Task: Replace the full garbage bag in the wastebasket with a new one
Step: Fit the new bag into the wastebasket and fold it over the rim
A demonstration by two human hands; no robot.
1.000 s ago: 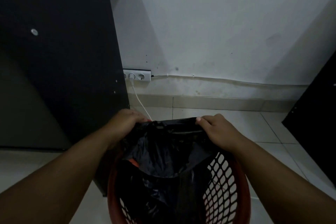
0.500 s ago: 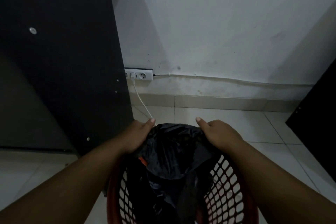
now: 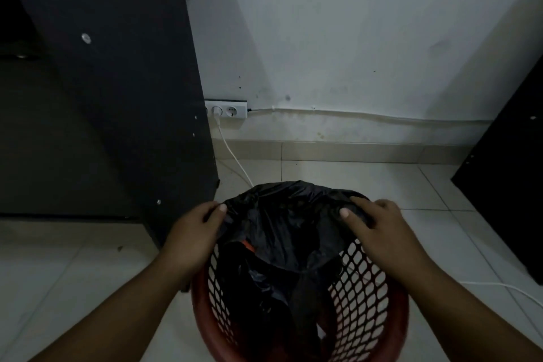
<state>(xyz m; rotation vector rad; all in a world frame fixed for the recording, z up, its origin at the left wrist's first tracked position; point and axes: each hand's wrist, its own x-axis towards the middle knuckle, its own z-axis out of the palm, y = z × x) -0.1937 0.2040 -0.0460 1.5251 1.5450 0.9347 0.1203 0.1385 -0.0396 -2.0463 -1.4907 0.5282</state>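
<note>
Garbage bag, black plastic, is sitting inside the red mesh wastebasket, its mouth lying folded over the far part of the rim. The rest is hanging crumpled down the inside. The near half of the basket wall is showing bare lattice.

Left hand is gripping the bag's edge at the left side of the rim. The thumb is lying on top of the plastic and the fingers are curling down the outside.

Right hand is holding the bag at the right side of the rim. The thumb is pressing on the inner face, the fingers are draping over the outer fold, and the plastic is bunching between them.

A small orange patch is showing under a fold near the left hand; I cannot tell what it is.

The wastebasket is standing on the pale tiled floor, just beside the dark side panel of a desk on the left. Another dark panel is standing well apart on the right.

A white socket strip is sitting low on the wall behind. A white cable is running from it down to the floor behind the basket. A second white cable is lying on the tiles at the right.
</note>
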